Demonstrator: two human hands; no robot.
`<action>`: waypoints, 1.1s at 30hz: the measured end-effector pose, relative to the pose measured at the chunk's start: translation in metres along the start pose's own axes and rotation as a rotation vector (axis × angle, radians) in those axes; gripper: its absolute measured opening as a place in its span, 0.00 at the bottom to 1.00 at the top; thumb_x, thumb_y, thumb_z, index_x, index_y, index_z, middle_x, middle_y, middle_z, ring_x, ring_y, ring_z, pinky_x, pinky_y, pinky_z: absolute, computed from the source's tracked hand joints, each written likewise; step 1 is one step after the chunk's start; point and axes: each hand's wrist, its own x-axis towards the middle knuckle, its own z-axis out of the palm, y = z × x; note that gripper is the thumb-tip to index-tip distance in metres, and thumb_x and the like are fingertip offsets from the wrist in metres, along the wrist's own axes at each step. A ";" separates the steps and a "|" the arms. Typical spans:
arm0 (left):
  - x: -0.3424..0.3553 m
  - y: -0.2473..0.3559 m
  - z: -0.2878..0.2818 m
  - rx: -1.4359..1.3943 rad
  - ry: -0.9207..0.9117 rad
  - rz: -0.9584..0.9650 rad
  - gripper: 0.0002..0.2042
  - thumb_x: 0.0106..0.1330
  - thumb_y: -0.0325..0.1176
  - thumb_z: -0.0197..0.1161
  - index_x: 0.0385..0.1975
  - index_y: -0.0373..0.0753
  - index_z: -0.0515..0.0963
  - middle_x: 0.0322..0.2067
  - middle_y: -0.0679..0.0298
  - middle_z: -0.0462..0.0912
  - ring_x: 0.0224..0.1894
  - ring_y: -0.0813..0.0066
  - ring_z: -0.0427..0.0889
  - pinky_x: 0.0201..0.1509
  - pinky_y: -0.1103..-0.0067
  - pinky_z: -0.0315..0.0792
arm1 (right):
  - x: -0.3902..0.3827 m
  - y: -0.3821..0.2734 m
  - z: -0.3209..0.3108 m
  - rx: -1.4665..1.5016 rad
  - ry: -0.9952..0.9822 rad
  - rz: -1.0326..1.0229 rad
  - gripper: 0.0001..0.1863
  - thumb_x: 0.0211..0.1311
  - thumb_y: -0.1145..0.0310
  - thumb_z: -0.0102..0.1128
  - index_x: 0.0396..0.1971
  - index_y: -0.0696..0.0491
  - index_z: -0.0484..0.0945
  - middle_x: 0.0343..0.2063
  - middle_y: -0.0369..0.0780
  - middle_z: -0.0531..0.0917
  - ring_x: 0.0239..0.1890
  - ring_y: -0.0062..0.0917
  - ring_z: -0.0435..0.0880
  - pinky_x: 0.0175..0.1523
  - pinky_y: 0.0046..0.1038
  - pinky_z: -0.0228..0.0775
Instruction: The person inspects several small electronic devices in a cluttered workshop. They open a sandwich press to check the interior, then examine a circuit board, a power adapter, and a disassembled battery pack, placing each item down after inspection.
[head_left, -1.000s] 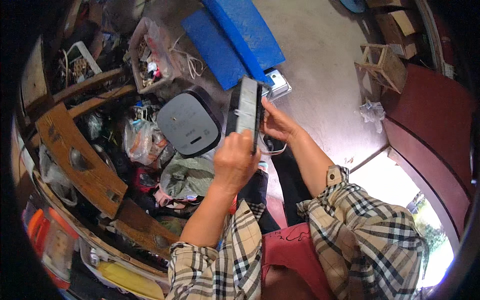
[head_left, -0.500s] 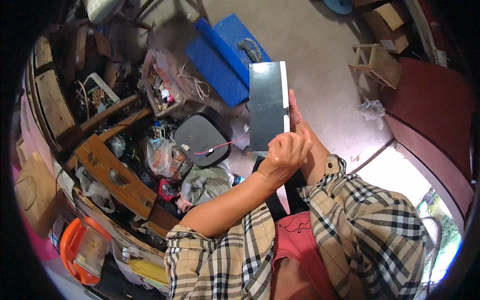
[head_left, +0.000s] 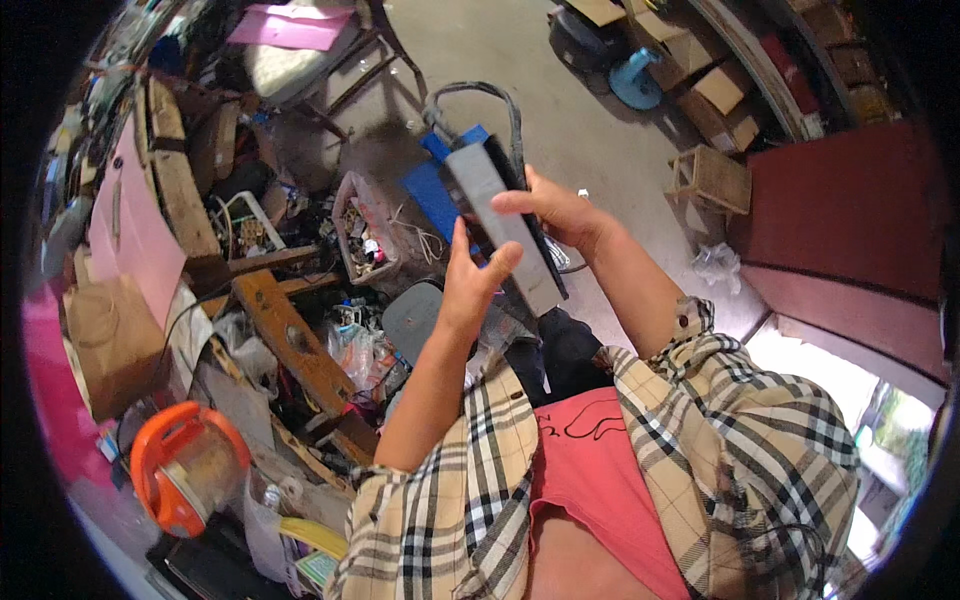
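I hold a long, flat box-shaped device point(head_left: 507, 226), dark on its sides, with a narrow grey face turned up. It slants from far left to near right in front of my chest. My left hand point(head_left: 474, 285) grips its left side, thumb on the grey face and fingers along the edge. From the right, my right hand point(head_left: 560, 208) clasps it with the thumb across the top; its other fingers are partly hidden behind the device. A thick dark cable point(head_left: 472, 88) loops around the far end; whether it joins the device, I cannot tell.
A blue piece point(head_left: 430, 195) lies beyond the device. Left of me are a dark rounded box point(head_left: 411, 318), a plastic basket point(head_left: 352, 235) of small parts, a wooden plank point(head_left: 290, 340) and an orange-rimmed container point(head_left: 165, 470). A wooden stool point(head_left: 712, 180) stands right, beside a dark red panel point(head_left: 840, 220).
The device has turned from its broad black face to its narrow grey one and now slants. My left hand has moved to its left side, and my right thumb lies over it. The view has shifted.
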 end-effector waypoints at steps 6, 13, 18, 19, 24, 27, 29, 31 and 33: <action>-0.031 -0.065 -0.063 -0.323 -0.142 -0.087 0.36 0.51 0.41 0.71 0.59 0.37 0.61 0.51 0.60 0.72 0.50 0.66 0.75 0.53 0.73 0.70 | -0.017 0.056 0.038 -0.498 0.229 -0.052 0.46 0.42 0.52 0.75 0.56 0.62 0.59 0.43 0.43 0.74 0.44 0.24 0.75 0.49 0.25 0.68; -0.041 -0.094 -0.073 -0.445 -0.199 -0.126 0.32 0.49 0.40 0.70 0.55 0.36 0.68 0.47 0.60 0.77 0.50 0.66 0.77 0.57 0.72 0.69 | -0.041 0.078 0.035 -0.838 0.508 -0.211 0.47 0.41 0.52 0.74 0.56 0.63 0.59 0.42 0.46 0.75 0.47 0.28 0.75 0.53 0.27 0.67; -0.031 -0.116 -0.073 -0.363 -0.369 0.054 0.38 0.42 0.44 0.73 0.55 0.35 0.68 0.47 0.63 0.77 0.49 0.69 0.77 0.56 0.75 0.69 | -0.083 0.094 0.039 -0.780 0.557 -0.479 0.54 0.39 0.49 0.75 0.57 0.69 0.55 0.50 0.56 0.68 0.57 0.43 0.67 0.62 0.37 0.58; -0.033 -0.112 -0.064 -0.345 -0.343 0.013 0.40 0.39 0.45 0.74 0.55 0.35 0.68 0.47 0.64 0.77 0.49 0.70 0.77 0.56 0.75 0.70 | -0.091 0.095 0.036 -0.804 0.583 -0.484 0.54 0.38 0.49 0.75 0.57 0.69 0.55 0.50 0.56 0.68 0.57 0.43 0.67 0.63 0.37 0.58; -0.014 -0.118 -0.033 -0.479 -0.333 0.088 0.40 0.42 0.43 0.73 0.57 0.35 0.66 0.53 0.60 0.73 0.55 0.65 0.74 0.61 0.70 0.67 | -0.105 0.067 0.004 -0.883 0.651 -0.626 0.45 0.44 0.58 0.75 0.57 0.62 0.57 0.44 0.43 0.70 0.46 0.26 0.71 0.53 0.27 0.66; -0.008 -0.118 -0.008 -0.617 -0.292 0.125 0.42 0.46 0.42 0.72 0.62 0.37 0.60 0.59 0.58 0.67 0.62 0.60 0.65 0.65 0.63 0.61 | -0.120 0.049 -0.022 -0.476 0.496 -0.628 0.43 0.45 0.61 0.73 0.57 0.64 0.57 0.43 0.44 0.73 0.47 0.32 0.73 0.54 0.30 0.65; -0.006 -0.123 0.014 -0.679 -0.240 0.142 0.42 0.46 0.43 0.72 0.62 0.37 0.60 0.59 0.58 0.68 0.62 0.60 0.66 0.66 0.63 0.61 | -0.133 0.040 -0.046 -0.331 0.422 -0.582 0.41 0.46 0.61 0.71 0.56 0.61 0.59 0.42 0.41 0.73 0.46 0.28 0.73 0.53 0.28 0.66; -0.006 -0.116 0.029 -0.715 -0.245 0.142 0.43 0.46 0.46 0.73 0.63 0.37 0.60 0.59 0.59 0.67 0.61 0.58 0.66 0.65 0.61 0.62 | -0.140 0.030 -0.063 -0.276 0.370 -0.455 0.38 0.48 0.60 0.70 0.55 0.58 0.61 0.42 0.40 0.72 0.47 0.24 0.72 0.53 0.27 0.66; 0.007 -0.123 0.036 -0.735 -0.258 0.131 0.44 0.46 0.46 0.73 0.63 0.37 0.59 0.60 0.58 0.66 0.61 0.58 0.67 0.63 0.59 0.63 | -0.147 0.019 -0.078 -0.221 0.328 -0.389 0.36 0.49 0.58 0.68 0.55 0.57 0.62 0.42 0.39 0.72 0.48 0.23 0.72 0.52 0.27 0.67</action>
